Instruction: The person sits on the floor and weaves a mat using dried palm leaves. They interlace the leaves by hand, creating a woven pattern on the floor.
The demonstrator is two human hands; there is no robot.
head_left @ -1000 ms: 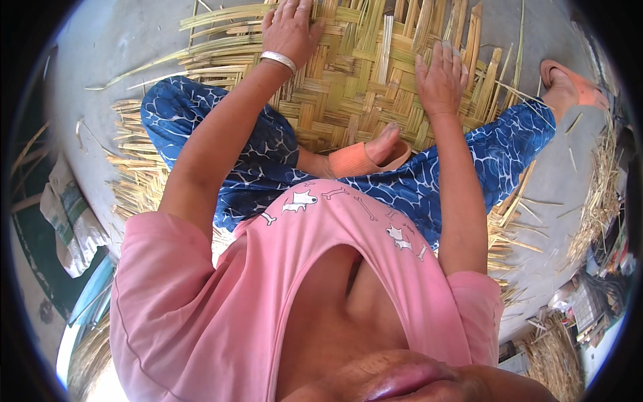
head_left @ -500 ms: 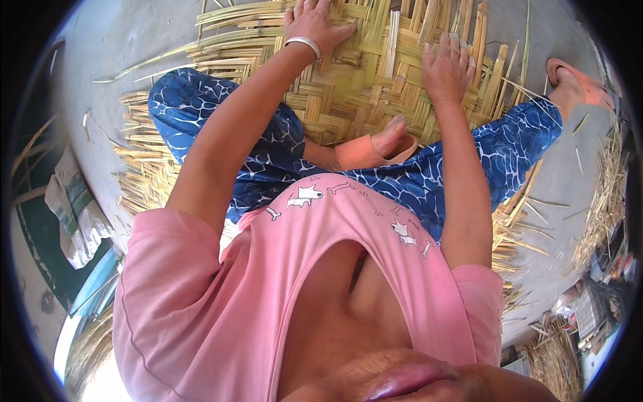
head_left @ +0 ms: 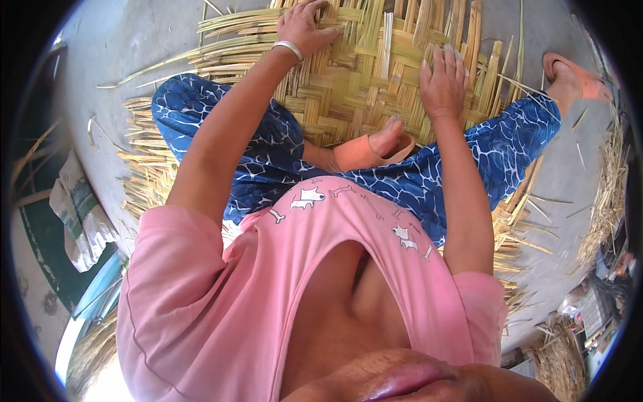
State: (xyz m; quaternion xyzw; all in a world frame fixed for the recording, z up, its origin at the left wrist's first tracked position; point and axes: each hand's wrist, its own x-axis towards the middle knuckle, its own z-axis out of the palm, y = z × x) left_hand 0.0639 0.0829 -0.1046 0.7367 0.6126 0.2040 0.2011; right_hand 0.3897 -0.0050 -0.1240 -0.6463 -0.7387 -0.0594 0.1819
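A mat (head_left: 345,94) of flat yellow-green plant strips, plaited in a checked weave, lies on the floor in front of me. My left hand (head_left: 305,30), with a silver bangle at the wrist, rests on its left far part. The thumb stands apart from the fingers, whose tips are near the top edge of the view. My right hand (head_left: 444,84) lies flat on the right side of the weave, fingers stretched away from me. Neither hand visibly holds anything. Loose strip ends (head_left: 234,50) stick out at the left, and more strips (head_left: 495,70) stand out at the right.
My bent legs in blue trousers (head_left: 261,134) flank the mat, an orange slipper (head_left: 362,153) at its near edge. More woven strips (head_left: 151,154) show beneath me. Dry straw (head_left: 606,194) lies along the right of the grey floor (head_left: 100,74). A cloth (head_left: 80,211) hangs at left.
My left hand has shifted a little to the left and toward me across the weave. The right hand has slid slightly nearer, still flat on the mat.
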